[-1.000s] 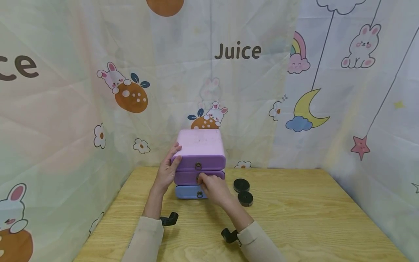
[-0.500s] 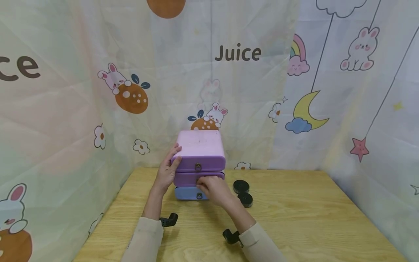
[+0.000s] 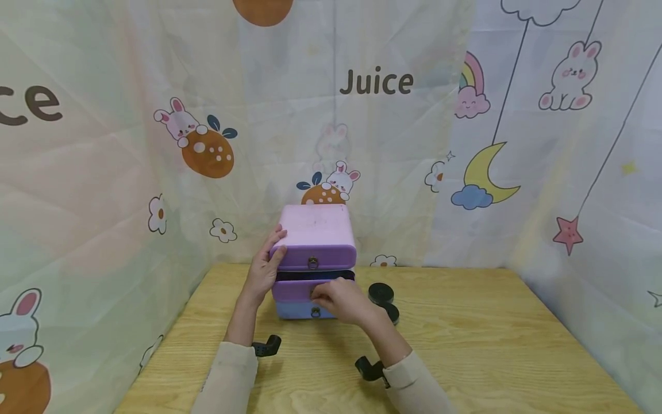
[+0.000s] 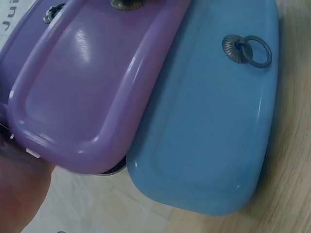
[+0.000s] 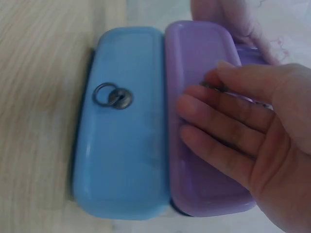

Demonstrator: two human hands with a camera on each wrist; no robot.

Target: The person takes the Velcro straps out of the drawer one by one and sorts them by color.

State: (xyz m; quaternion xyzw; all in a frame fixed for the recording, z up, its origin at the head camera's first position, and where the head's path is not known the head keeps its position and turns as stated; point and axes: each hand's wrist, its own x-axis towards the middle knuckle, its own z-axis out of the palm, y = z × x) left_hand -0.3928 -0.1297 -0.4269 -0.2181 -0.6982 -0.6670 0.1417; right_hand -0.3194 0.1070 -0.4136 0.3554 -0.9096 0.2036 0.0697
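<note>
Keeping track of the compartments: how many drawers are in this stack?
3: the top purple drawer, the middle purple drawer standing partly open, and the bottom blue drawer beneath it. No others show.

Head view: "Juice" (image 3: pixel 376 81), dark print on back cloth (image 3: pixel 398 132), upper centre of frame. "ce" (image 3: pixel 43 104), cut by left frame edge, on side cloth (image 3: pixel 67 167). Left wrist view: sideways letters (image 4: pixel 12 9), cut off, on pale cloth (image 4: pixel 23 7), extreme upper left; full word unreadable.
</note>
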